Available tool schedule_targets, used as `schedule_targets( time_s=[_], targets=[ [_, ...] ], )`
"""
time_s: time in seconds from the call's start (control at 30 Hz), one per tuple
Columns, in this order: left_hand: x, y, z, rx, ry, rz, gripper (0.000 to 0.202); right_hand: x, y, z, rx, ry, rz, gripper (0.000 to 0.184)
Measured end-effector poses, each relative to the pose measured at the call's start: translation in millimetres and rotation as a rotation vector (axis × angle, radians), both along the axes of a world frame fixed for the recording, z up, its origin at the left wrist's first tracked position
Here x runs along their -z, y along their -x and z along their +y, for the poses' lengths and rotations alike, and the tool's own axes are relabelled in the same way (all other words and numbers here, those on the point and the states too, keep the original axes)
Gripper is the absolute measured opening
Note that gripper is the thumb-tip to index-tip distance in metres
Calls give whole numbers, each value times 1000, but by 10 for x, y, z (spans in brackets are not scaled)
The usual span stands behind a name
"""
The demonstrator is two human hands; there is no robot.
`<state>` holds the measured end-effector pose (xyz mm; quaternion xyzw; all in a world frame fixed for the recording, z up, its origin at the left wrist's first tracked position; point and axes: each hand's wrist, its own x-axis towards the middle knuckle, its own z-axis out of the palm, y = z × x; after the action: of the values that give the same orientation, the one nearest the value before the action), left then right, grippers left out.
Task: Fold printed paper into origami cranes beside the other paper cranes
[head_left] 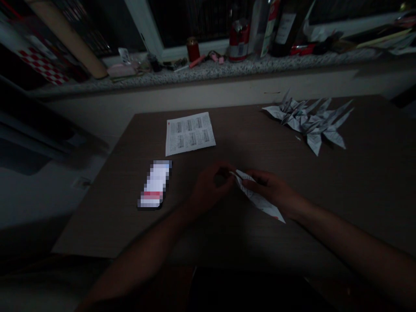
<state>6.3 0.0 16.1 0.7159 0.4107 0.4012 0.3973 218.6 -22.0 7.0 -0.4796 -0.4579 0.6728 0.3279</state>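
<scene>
Over the bench (344, 186), folded paper (263, 203): long axis slants down rightward
Left hand (209, 188): pinching upper tip
Right hand (269, 187): clamped mid-paper, nearer lower tip

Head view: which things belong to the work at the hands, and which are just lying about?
At work:
left hand, right hand
folded printed paper, held between them
paper cranes
probably the flat printed sheet

Lying about:
blurred white-and-red item
red can
dark bottle
granite sill
</scene>
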Motion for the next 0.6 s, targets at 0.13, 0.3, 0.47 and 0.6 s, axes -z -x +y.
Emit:
schedule_targets(
  time_s=[0.13,0.3,0.47,0.6],
  targets=[
    [-22,32,15,22,-141,153,8,-2,-14,23,-13,-67,-70,44],
    [6,47,46,77,-219,220,6,-22,-22,57,-16,-130,-133,43],
    [34,53,52,106,-268,293,9,-14,-29,82,-37,-212,-194,39],
    [59,56,46,98,-305,367,9,8,-23,84,-24,-270,-257,37]
  ],
)
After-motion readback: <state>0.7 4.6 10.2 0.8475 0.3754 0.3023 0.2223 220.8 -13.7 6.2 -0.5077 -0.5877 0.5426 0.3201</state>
